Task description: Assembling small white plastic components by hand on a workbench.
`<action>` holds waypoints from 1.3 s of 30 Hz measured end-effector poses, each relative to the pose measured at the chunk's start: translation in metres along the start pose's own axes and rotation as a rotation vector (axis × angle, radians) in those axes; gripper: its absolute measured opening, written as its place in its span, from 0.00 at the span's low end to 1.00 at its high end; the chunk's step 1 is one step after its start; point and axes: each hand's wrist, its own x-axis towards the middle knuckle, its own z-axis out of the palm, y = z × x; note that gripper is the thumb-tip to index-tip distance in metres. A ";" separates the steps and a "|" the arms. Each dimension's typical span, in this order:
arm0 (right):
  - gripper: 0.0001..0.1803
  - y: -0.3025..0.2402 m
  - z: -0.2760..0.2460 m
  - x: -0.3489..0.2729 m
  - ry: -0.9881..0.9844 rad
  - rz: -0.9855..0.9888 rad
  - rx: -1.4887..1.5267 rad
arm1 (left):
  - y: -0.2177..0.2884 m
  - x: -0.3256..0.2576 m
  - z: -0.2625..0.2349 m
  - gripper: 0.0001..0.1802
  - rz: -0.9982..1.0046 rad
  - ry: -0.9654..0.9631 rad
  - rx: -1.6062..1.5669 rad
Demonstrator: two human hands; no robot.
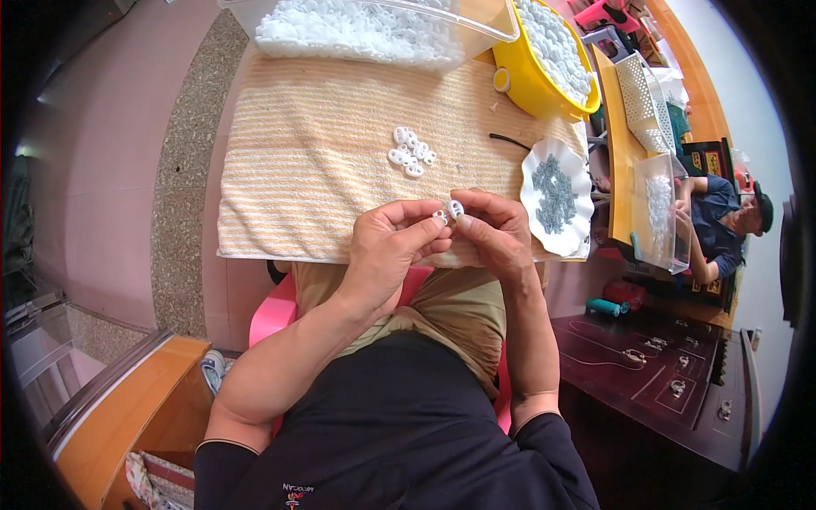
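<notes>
Near the front edge of a striped towel (297,153), my two hands meet with fingertips almost touching. Pinched in my left hand (382,246) is a small white plastic piece (439,216) with holes. Between the thumb and fingers of my right hand (497,236) sits a white oval plastic piece (456,208) with openings, right beside the other one. Whether the two pieces touch cannot be made out. Beyond my hands lies a little heap of similar white pieces (411,153). To the right, a white wavy-rimmed plate (529,183) bears many small dark grey parts (554,191).
At the far edge stand a clear bin (476,30) of white pieces and a yellow tub (527,81) full of white pieces. A thin black strip (508,138) lies by the plate. On the right, another person (718,217) sits at a wooden table with a clear box (663,246).
</notes>
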 end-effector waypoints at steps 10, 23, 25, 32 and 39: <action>0.16 -0.002 0.001 0.000 0.004 0.005 -0.007 | -0.001 0.000 -0.001 0.10 -0.005 0.001 0.001; 0.15 -0.001 0.000 -0.001 -0.023 0.009 -0.057 | -0.002 0.000 -0.001 0.10 -0.007 0.004 0.024; 0.16 -0.004 0.003 -0.002 0.011 0.055 -0.099 | -0.002 0.000 -0.001 0.10 -0.011 0.002 0.019; 0.16 -0.004 0.003 -0.002 -0.013 0.053 -0.064 | -0.003 0.001 -0.001 0.10 -0.017 -0.009 0.029; 0.16 -0.003 0.001 -0.003 -0.021 0.075 -0.005 | -0.002 0.001 -0.001 0.09 -0.011 -0.015 0.028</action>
